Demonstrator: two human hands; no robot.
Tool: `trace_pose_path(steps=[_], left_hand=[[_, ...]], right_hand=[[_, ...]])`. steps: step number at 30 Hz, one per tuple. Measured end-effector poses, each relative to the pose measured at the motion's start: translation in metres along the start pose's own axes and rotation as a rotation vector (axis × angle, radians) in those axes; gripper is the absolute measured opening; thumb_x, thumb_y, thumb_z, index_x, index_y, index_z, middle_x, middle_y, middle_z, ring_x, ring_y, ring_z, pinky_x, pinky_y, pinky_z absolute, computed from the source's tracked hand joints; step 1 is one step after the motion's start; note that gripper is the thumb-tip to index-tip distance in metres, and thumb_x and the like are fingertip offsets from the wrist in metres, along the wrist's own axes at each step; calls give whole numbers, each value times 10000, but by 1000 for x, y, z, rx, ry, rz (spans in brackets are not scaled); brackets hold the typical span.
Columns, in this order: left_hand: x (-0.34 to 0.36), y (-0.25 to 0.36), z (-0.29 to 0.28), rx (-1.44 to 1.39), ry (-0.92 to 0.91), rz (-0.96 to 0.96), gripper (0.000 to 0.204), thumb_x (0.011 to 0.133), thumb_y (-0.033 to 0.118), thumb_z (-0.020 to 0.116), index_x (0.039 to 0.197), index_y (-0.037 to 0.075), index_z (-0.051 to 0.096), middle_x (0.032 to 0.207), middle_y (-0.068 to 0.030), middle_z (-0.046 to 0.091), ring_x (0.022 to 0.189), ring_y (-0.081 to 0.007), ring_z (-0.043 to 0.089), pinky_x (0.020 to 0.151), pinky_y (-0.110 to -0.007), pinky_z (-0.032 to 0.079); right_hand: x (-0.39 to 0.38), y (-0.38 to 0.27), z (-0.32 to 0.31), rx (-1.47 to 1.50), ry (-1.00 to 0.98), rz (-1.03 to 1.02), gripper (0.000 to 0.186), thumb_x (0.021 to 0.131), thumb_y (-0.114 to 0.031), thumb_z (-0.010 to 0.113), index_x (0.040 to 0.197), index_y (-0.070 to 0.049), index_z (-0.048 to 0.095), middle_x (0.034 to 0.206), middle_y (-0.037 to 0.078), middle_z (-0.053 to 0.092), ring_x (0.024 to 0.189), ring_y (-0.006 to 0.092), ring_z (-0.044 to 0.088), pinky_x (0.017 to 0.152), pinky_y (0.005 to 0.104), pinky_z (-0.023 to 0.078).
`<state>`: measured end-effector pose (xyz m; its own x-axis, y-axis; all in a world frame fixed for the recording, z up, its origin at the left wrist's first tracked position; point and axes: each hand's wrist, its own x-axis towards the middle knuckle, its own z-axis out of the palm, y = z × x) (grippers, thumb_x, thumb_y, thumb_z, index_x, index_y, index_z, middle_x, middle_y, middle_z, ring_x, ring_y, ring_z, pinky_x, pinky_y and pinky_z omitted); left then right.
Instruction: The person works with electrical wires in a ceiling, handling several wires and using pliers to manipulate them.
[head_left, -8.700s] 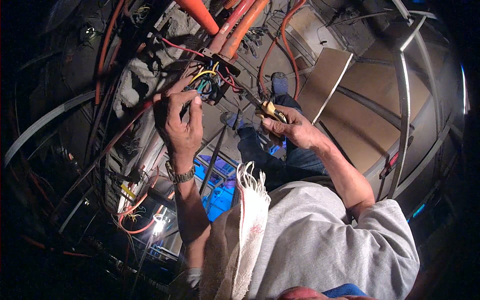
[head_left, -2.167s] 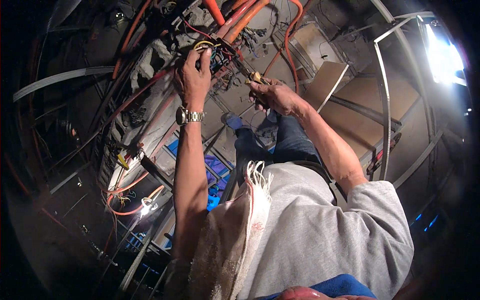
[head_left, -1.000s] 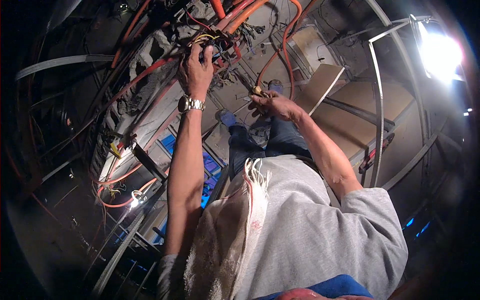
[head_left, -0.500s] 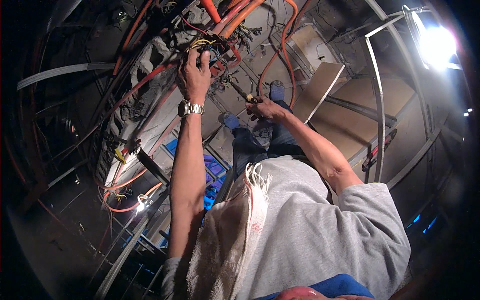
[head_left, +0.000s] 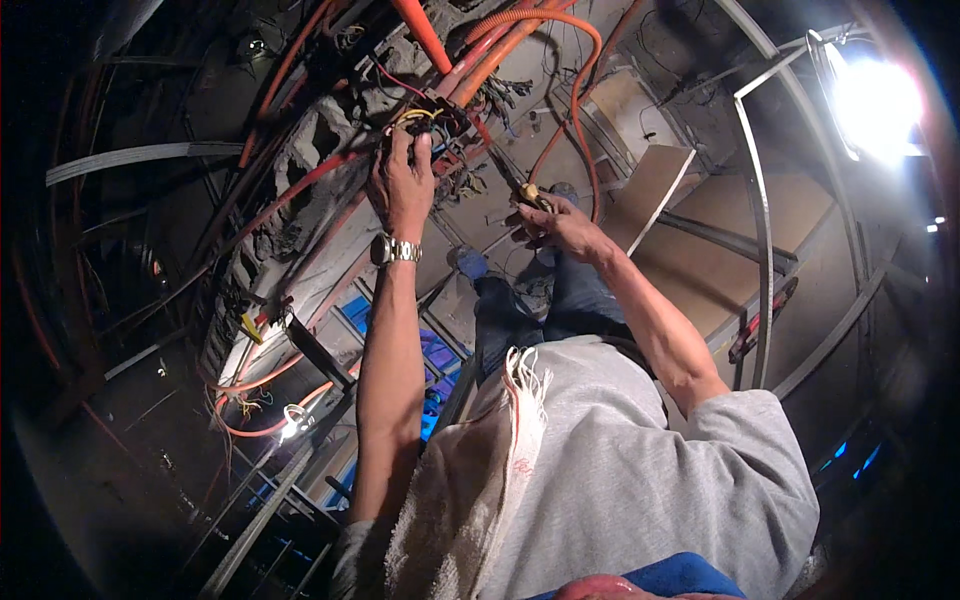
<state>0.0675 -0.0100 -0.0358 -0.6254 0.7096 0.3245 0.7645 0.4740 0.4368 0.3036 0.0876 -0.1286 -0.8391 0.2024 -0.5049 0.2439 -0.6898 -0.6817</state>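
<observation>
My left hand (head_left: 403, 190), with a metal watch on its wrist, is raised to a bundle of yellow and dark wires (head_left: 415, 117). Its fingers are curled against them, beside a small dark wiring box (head_left: 447, 112) where several conduits meet. My right hand (head_left: 572, 232) is closed round what looks like a screwdriver (head_left: 531, 193) with a yellowish handle. Its thin dark shaft slants up and left toward the box, and I cannot tell whether the tip touches anything. Loose wire ends (head_left: 463, 182) hang below the box, between my hands.
Orange conduits (head_left: 497, 60) and a red pipe (head_left: 424, 38) run along a broken concrete beam (head_left: 300, 150). A bright lamp (head_left: 876, 104) glares at the upper right, near metal framing (head_left: 757, 210). A board (head_left: 650, 195) leans below it. Another small light (head_left: 292, 420) shines at lower left.
The whole view has shifted slightly, so hands and surroundings sit lower and farther right. My left hand stays at the wires. The right hand still grips the screwdriver, its shaft now more visible.
</observation>
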Motion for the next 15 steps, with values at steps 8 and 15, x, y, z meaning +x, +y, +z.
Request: trace_pose_path(steps=[8, 15], left_hand=[[2, 4, 6, -4, 44, 73, 296, 1002, 288, 561, 961, 0, 617, 931, -193, 629, 888, -407, 585, 760, -473, 459], [-1, 4, 8, 0, 46, 57, 279, 977, 249, 606, 1002, -25, 653, 960, -211, 633, 939, -408, 590, 784, -479, 468]], right_hand=[[11, -103, 0, -331, -78, -58, 469, 954, -456, 658, 1173, -42, 633, 896, -1, 653, 795, 107, 577, 658, 267, 455], [31, -147, 7, -703, -225, 199, 551, 939, -461, 669, 1228, 2, 588, 1020, 45, 708, 794, 132, 636, 696, 286, 548]])
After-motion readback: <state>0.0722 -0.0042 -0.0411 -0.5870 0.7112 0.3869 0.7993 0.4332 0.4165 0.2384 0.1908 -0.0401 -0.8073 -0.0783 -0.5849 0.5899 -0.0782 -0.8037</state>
